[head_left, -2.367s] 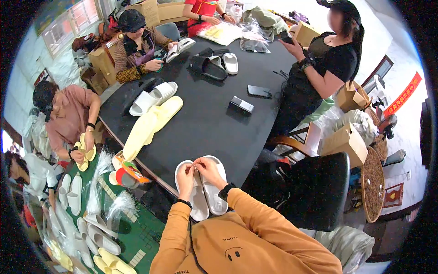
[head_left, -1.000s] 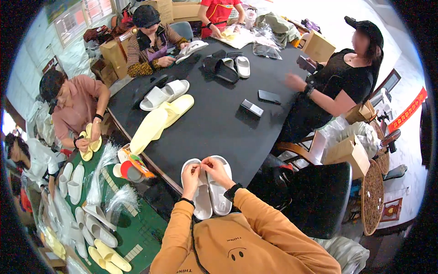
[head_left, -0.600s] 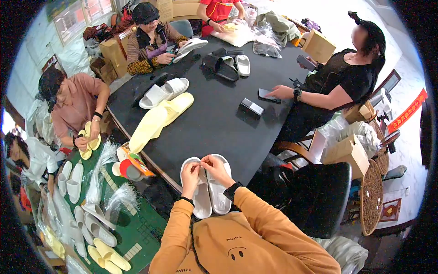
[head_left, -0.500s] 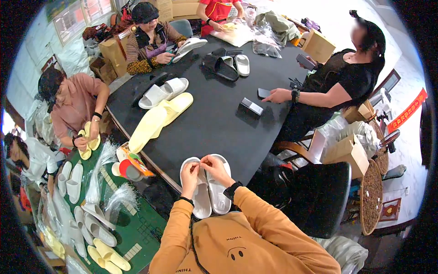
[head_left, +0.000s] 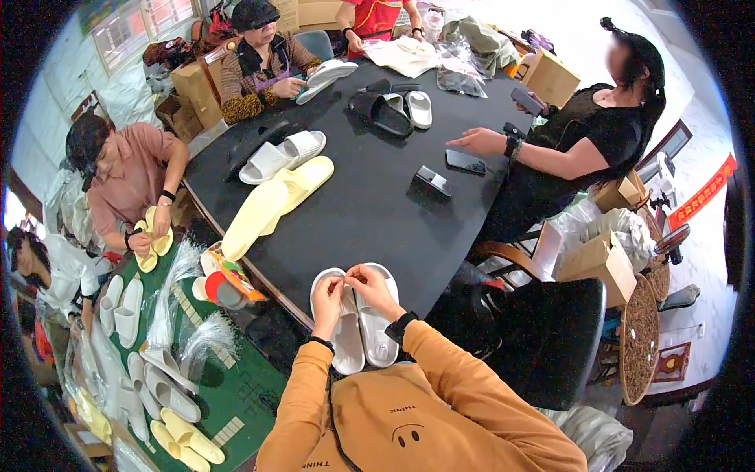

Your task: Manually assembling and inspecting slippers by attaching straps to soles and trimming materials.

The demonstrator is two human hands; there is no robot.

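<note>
Matching pale grey slippers [head_left: 348, 338]

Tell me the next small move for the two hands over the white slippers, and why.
I'd probably draw the left hand and right hand slightly apart. They are close together over the far half of the white slippers, and anything between their fingers is too small to make out; parting them should show it.
</note>
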